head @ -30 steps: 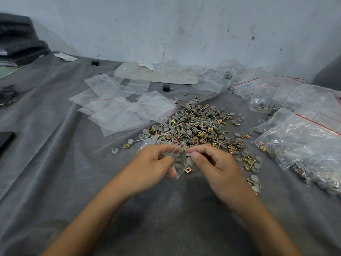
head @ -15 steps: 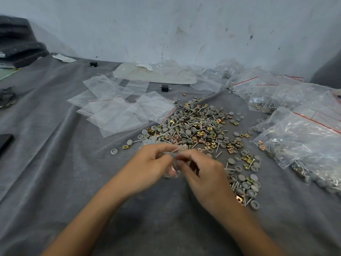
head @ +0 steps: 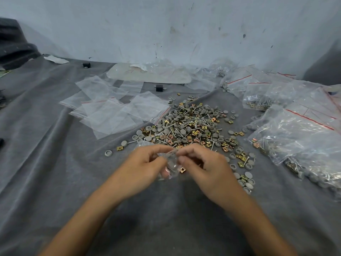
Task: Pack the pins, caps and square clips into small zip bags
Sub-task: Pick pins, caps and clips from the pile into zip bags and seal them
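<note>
Head view — left hand (head: pixel 142 168), right hand (head: pixel 207 168) each pinch small zip bag (head: pixel 172 171) — both grips clamped.

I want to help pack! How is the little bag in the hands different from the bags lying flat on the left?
The held bag is pinched between the left hand and right hand; the flat bags lie untouched on the grey cloth. The held bag has a grey cap inside; the flat bags look empty. The held bag is crumpled; the flat bags are smooth. Both are clear plastic.
</note>
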